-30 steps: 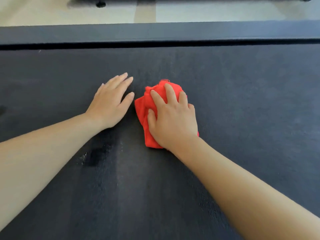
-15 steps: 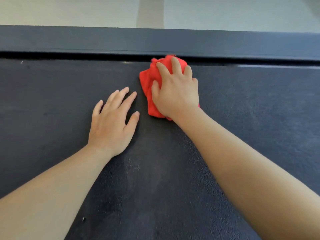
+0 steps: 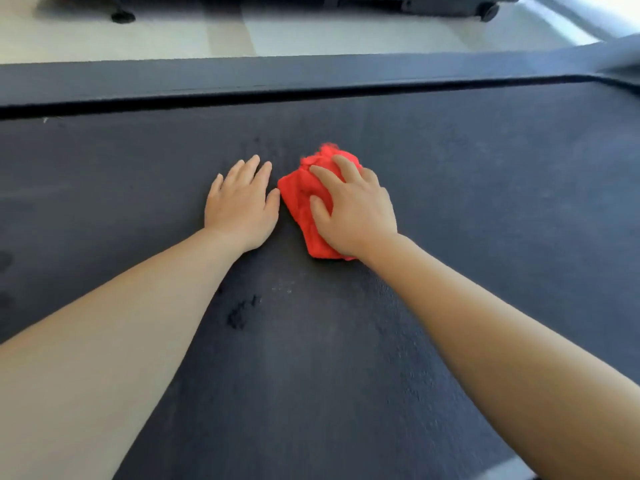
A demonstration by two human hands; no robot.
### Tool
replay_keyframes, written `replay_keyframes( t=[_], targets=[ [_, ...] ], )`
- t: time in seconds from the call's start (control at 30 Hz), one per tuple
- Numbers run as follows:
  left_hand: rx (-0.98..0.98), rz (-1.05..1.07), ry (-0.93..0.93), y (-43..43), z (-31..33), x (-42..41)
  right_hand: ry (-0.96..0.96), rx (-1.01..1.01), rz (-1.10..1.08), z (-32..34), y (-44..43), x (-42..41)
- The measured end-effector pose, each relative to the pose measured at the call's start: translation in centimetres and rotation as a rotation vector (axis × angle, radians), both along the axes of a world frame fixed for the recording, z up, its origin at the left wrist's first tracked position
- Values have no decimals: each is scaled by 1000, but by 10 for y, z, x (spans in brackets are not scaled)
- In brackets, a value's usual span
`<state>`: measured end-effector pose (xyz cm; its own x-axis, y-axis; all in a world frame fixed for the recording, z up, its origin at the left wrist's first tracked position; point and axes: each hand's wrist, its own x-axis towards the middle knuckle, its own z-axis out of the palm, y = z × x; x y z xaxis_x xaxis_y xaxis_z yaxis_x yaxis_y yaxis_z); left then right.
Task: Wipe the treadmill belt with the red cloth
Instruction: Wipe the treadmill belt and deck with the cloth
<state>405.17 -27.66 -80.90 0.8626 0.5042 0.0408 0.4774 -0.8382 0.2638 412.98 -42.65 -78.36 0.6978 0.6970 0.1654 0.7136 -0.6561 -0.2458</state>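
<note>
The dark treadmill belt [image 3: 485,188] fills most of the view. A bunched red cloth [image 3: 299,199] lies on it near the middle. My right hand [image 3: 353,213] presses down on the cloth, fingers spread over its top and slightly curled into it. Just left of the cloth, my left hand [image 3: 242,202] rests flat on the belt with straight fingers, its thumb almost touching the cloth. Dark damp-looking marks [image 3: 242,311] show on the belt nearer to me.
A dark side rail [image 3: 277,76] runs across the far edge of the belt, with a narrow gap before it. Beyond it is pale floor [image 3: 311,32] and the base of other equipment [image 3: 485,8] at the top.
My right hand pushed the cloth out to the far rail, then drew it back toward me to mid-belt. My left hand stayed flat on the belt beside it.
</note>
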Motion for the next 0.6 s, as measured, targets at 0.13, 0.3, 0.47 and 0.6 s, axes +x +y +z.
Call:
replay_keyframes(
  t=[0.13,0.3,0.47,0.6],
  targets=[
    [-13,-161,-7,10,3,-54,3,-17,-51,-1,-25,-71],
    [-19,-254,10,27,7,-98,30,-34,-131,-1,-15,-131],
    [13,-184,51,62,7,-94,16,-25,-147,-3,9,-111],
    [31,-100,45,98,9,-57,-1,17,-135,-5,54,-74]
  ],
)
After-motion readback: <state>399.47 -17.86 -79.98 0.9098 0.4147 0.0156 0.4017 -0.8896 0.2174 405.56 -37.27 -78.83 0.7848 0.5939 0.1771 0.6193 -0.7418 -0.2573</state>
